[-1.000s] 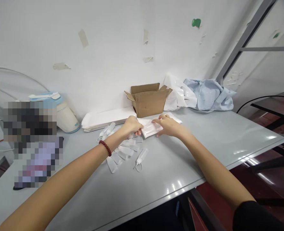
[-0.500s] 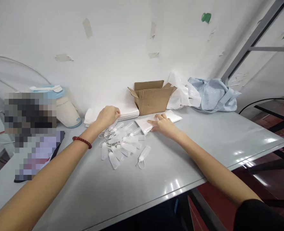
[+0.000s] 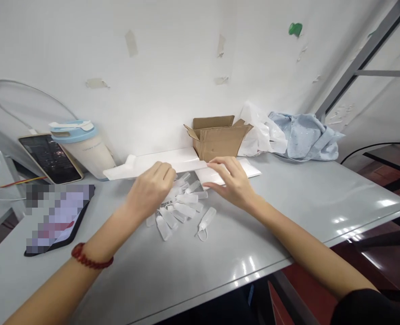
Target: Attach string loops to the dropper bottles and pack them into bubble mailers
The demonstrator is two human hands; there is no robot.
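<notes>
My left hand (image 3: 151,188) and my right hand (image 3: 232,180) hold a long flat white bag (image 3: 152,164) between them, lifted a little above the grey table (image 3: 288,207). The left hand pinches its near edge around the middle. At the bag's right end the right hand's fingertips grip it. Below the hands lies a heap of several small clear plastic dropper bottles (image 3: 183,210). More flat white bags (image 3: 245,168) lie under and behind my right hand.
An open cardboard box (image 3: 216,137) stands against the wall, with a white plastic bag (image 3: 259,131) and a light blue cloth (image 3: 304,135) to its right. At the left are a lidded tub (image 3: 85,146), a phone (image 3: 49,158) and a dark case (image 3: 56,219).
My left hand went left to the stack of white bags, took one and drew it back over the bottles. My right hand rose from the bags on the table to grip its right end.
</notes>
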